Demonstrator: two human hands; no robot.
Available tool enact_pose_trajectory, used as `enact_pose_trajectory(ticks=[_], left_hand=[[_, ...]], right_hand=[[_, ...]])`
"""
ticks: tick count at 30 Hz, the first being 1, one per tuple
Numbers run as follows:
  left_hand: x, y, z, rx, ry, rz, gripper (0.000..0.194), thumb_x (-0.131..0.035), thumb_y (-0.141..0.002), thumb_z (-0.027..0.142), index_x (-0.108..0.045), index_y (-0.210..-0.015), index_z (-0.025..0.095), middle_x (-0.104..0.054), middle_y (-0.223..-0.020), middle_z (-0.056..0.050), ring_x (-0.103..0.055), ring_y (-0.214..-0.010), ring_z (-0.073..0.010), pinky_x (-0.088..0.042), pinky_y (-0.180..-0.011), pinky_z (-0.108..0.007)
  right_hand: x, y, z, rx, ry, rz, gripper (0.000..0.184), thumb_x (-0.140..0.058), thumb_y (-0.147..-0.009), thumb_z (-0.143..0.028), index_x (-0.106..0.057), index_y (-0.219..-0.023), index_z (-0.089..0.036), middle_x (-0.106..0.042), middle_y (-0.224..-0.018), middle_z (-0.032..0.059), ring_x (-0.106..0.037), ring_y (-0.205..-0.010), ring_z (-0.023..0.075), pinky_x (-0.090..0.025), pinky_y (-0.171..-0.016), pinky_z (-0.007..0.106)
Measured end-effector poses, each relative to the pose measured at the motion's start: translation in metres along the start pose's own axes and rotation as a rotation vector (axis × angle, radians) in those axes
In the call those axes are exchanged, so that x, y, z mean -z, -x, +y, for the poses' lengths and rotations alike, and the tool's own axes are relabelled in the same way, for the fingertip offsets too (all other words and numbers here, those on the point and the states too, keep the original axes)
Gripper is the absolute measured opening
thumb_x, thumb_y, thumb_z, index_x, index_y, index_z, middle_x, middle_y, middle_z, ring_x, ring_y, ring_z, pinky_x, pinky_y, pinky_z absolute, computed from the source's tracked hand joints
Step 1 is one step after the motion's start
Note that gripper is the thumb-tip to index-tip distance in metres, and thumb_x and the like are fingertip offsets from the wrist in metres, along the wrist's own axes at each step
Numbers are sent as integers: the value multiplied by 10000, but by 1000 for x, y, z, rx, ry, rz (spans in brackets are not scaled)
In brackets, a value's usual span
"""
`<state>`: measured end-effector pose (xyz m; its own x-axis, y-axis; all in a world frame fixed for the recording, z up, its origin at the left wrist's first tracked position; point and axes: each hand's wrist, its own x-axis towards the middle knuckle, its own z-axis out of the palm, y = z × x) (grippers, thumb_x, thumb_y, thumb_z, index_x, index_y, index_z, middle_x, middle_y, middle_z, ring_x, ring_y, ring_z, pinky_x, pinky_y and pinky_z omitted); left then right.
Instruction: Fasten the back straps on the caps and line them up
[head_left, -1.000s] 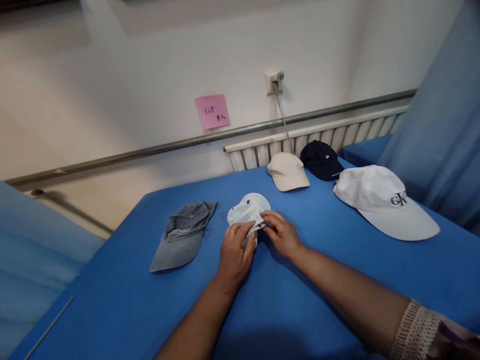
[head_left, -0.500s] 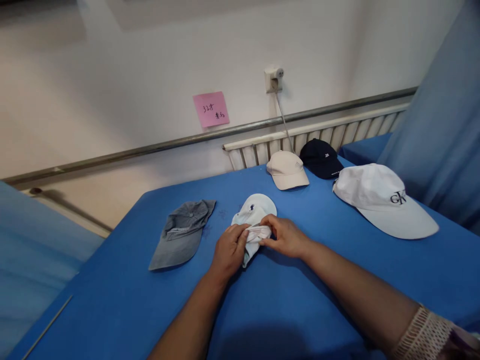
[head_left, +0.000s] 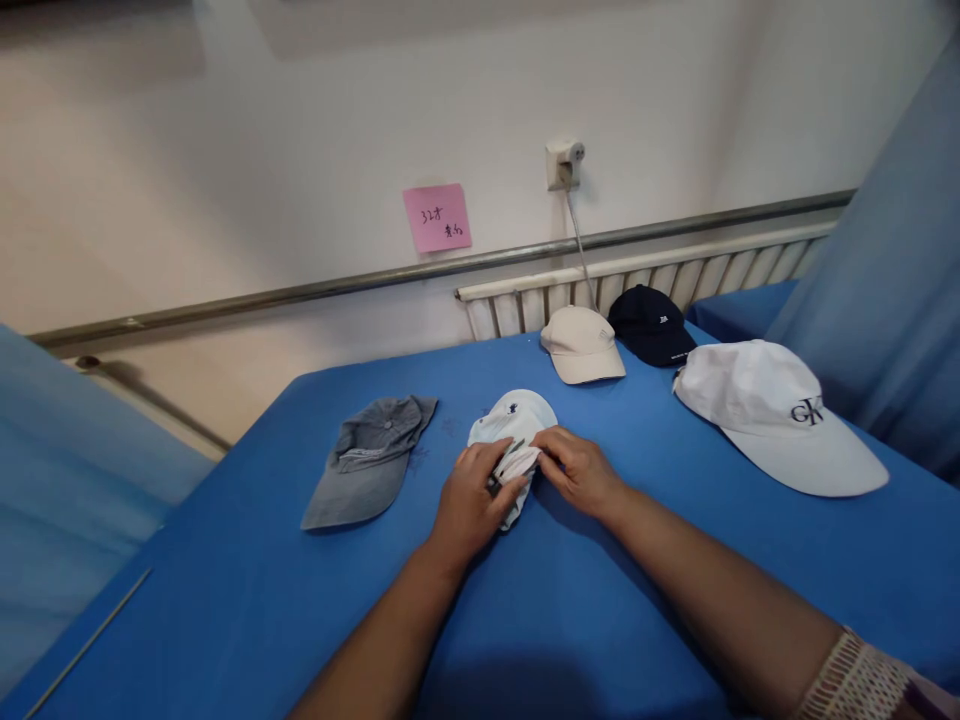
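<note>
A pale, whitish baseball cap (head_left: 523, 411) with a small dark emblem lies on the blue surface in front of me. Its back part is turned towards me, and some white inner band is folded there. My left hand (head_left: 472, 495) grips the cap's left near edge, its thumb and fingers around the band. At the right of that band, my right hand (head_left: 581, 470) pinches the cloth between thumb and fingers. The fingertips partly cover the band, so its fastening cannot be made out. Left of my hands rests a crumpled grey cap (head_left: 371, 465).
Behind stand a beige cap (head_left: 583, 345) and a black cap (head_left: 651, 325). A large white cap (head_left: 772, 415) with dark letters sits at right. A radiator (head_left: 517, 310), metal rail (head_left: 337, 290) and blue curtains (head_left: 885, 290) border the blue-covered table (head_left: 225, 600). A thin stick (head_left: 90, 640) lies at left.
My left hand has shifted its hold on the cap's band, its thumb and fingers now further apart. My right hand still pinches the band's right side. The view has shifted slightly.
</note>
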<state>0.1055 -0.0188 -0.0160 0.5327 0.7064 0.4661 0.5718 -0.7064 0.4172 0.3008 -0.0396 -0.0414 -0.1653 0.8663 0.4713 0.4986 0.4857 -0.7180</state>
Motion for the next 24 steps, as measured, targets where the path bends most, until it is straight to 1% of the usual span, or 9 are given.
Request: enact_pose_trajectory(ticks=[3, 8, 10, 12, 14, 15, 18, 22, 24], left_hand=[[-4, 2, 4, -27, -52, 6, 428, -636, -823, 322, -539, -1223, 203, -621, -1173, -103, -563, -1092, -251, -455, -940, -417], [-7, 5, 6, -37, -62, 39, 191, -550, -877, 243, -587, -1056, 189, -667, -999, -80, -607, -947, -214, -480, -865, -374], [-5, 6, 5, -65, -50, 71, 153, -523, -892, 229, -601, -1018, 192, -674, -958, -75, -617, -916, -202, -483, -854, -361], [-3, 6, 4, -104, -65, 96, 158, -504, -903, 221, -610, -1016, 194, -678, -960, -81, -621, -922, -202, -480, -863, -367], [0, 5, 4, -146, -103, 117, 171, -499, -907, 218, -619, -1028, 197, -678, -986, -89, -619, -942, -204, -478, -869, -369], [1, 5, 5, -168, -125, 124, 178, -502, -907, 219, -623, -1037, 200, -676, -1001, -92, -617, -951, -204, -477, -869, -368], [3, 4, 8, -222, -187, 136, 193, -510, -906, 217, -633, -1056, 213, -674, -1011, -88, -614, -959, -203, -475, -855, -359], [1, 3, 12, -251, -198, 113, 200, -505, -905, 177, -642, -1044, 217, -673, -1022, -78, -601, -972, -201, -469, -859, -360], [0, 2, 13, -263, -180, 93, 209, -501, -903, 159, -646, -1042, 215, -667, -1032, -77, -592, -982, -200, -470, -876, -363]], right_hand=[[-2, 1, 1, -10, -11, -59, 158, -472, -902, -215, -620, -953, -237, -611, -902, 55, -544, -833, 194, -414, -764, 315], [-5, 3, -3, 29, -59, -39, 142, -471, -919, -269, -607, -890, -239, -581, -848, 46, -544, -805, 192, -417, -730, 308], [-8, 5, -6, 8, -80, 25, 116, -491, -904, -277, -600, -902, -236, -581, -891, 51, -546, -801, 187, -423, -731, 309], [-11, 6, -7, -100, -69, 160, 101, -575, -847, -311, -593, -907, -231, -580, -906, 44, -529, -727, 170, -423, -699, 305], [-15, 8, -7, -231, -58, 274, 162, -658, -776, -363, -592, -833, -227, -573, -809, 15, -484, -635, 150, -406, -646, 294], [-18, 9, -7, -278, -77, 293, 178, -675, -757, -384, -592, -776, -227, -563, -738, -1, -466, -607, 145, -395, -624, 288], [-23, 11, -8, -339, -269, 232, 205, -647, -778, -405, -616, -675, -230, -558, -618, -15, -469, -585, 144, -377, -582, 279], [-22, 10, -16, -473, -652, 205, 228, -698, -721, -445, -669, -728, -219, -583, -586, -13, -454, -494, 123, -359, -497, 270], [-19, 9, -21, -533, -819, 180, 285, -725, -691, -477, -678, -742, -199, -623, -639, 9, -482, -495, 118, -368, -490, 265]])
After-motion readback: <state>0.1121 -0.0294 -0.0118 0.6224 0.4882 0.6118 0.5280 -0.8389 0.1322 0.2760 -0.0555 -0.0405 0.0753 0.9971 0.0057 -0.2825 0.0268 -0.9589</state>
